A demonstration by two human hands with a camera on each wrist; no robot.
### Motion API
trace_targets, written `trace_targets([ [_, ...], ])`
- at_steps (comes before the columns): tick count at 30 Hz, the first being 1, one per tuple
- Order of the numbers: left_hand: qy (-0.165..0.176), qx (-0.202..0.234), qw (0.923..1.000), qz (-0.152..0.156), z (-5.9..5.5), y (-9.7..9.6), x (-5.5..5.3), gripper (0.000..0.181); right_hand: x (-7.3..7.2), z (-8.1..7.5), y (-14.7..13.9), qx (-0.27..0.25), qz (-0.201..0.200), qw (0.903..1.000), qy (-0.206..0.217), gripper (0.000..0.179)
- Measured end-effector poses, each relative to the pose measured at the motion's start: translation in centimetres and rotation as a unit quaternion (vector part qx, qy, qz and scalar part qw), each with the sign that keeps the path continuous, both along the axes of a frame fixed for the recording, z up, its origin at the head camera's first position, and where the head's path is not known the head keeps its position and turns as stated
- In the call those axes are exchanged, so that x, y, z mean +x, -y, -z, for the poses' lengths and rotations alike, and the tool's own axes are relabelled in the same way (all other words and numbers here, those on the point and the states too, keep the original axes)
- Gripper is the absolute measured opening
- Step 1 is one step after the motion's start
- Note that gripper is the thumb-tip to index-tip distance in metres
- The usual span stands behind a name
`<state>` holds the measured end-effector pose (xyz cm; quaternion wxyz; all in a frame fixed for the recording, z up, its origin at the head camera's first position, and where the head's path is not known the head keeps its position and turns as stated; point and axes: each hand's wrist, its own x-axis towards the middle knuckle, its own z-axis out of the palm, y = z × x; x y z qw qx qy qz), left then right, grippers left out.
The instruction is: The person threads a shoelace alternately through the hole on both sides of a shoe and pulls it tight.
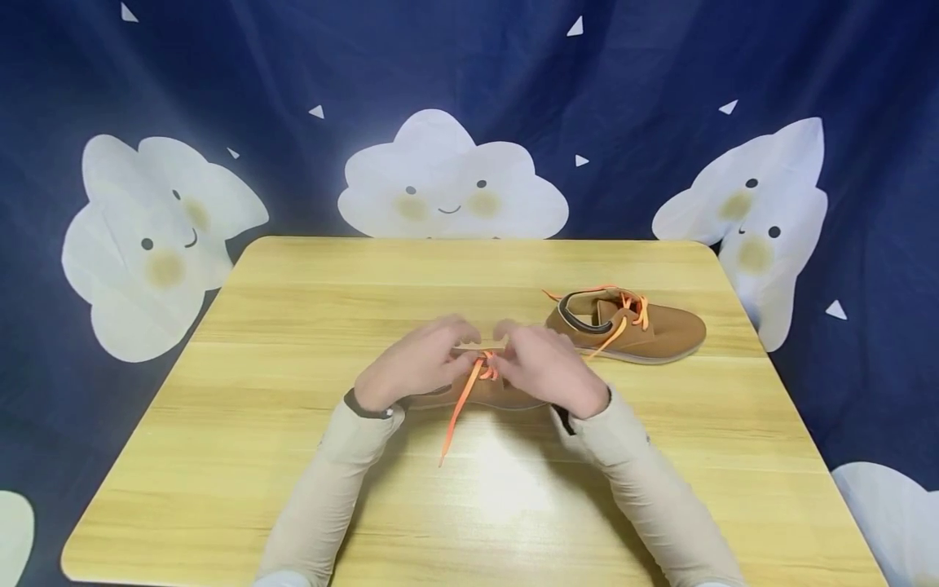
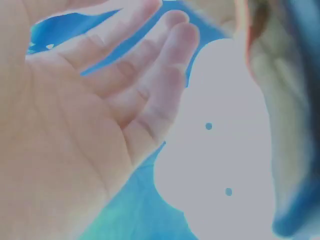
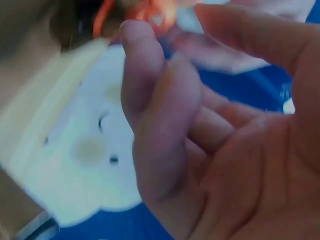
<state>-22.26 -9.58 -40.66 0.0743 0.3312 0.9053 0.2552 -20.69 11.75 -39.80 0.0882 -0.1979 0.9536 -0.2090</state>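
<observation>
A brown shoe (image 1: 513,398) with an orange shoelace (image 1: 464,408) lies on its sole near the middle of the table, partly covered by both hands. My left hand (image 1: 421,363) reaches over it from the left and pinches the lace at the bow, its other fingers bent loosely. From the right, my right hand (image 1: 546,364) pinches the lace on the other side of the knot. One lace end hangs down the shoe's near side onto the table. In the right wrist view, the orange lace (image 3: 155,15) shows beside the fingertips of the right hand (image 3: 200,115).
A matching brown shoe (image 1: 667,330) stands behind and to the right, its orange lace tied in a bow and its toe pointing right. Both shoes are on a light wooden table (image 1: 257,440). Behind it hangs a dark blue curtain (image 1: 455,65) printed with white clouds.
</observation>
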Motion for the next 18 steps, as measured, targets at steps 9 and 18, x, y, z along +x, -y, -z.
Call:
trace_targets([
  [9,0.021,-0.083,0.9958,-0.03,0.1,-1.1,0.9,0.054,-1.5,1.1,-2.1,0.141,-0.041,0.9858,0.082,0.066],
  [18,0.067,-0.028,0.995,-0.068,-1.0,-0.8,1.0,0.013,-2.4,2.5,-1.7,0.131,-0.034,0.9818,0.134,0.054],
])
